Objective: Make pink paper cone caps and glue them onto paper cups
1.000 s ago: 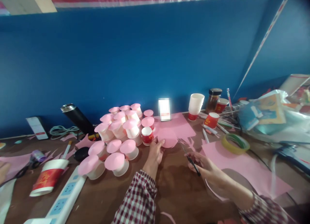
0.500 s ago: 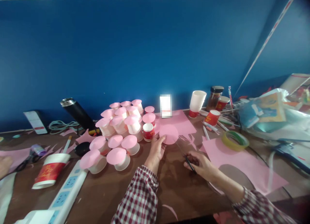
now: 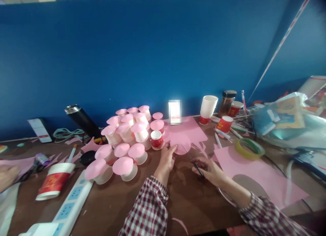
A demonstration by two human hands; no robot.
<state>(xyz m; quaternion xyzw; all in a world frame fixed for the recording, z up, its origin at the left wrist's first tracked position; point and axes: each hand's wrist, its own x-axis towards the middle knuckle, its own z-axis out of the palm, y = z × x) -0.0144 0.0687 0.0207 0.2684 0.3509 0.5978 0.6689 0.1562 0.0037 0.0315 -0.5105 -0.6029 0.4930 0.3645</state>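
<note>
Between its thumb and fingers my left hand (image 3: 166,159) pinches the near left edge of a round pink paper disc (image 3: 181,141). My right hand (image 3: 211,171) is closed on a pair of dark-handled scissors (image 3: 198,170). Their thin blades point up and left and reach over the disc's right part; whether they are parted is too fine to tell. A red and white paper cup (image 3: 157,140) stands upright just beyond my left hand. To the left are several cups topped with shallow pink paper cones (image 3: 124,165).
A pink sheet (image 3: 257,171) and a yellow tape roll (image 3: 249,148) lie at right. Stacked cups (image 3: 208,108) stand by the blue wall. At left are a power strip (image 3: 68,203), a tilted black flask (image 3: 84,122), a large paper cup (image 3: 54,181) and another person's hand (image 3: 8,176).
My right hand has moved left with the scissors, bringing the blades from beside the disc to over it. My left hand keeps its hold on the disc.
</note>
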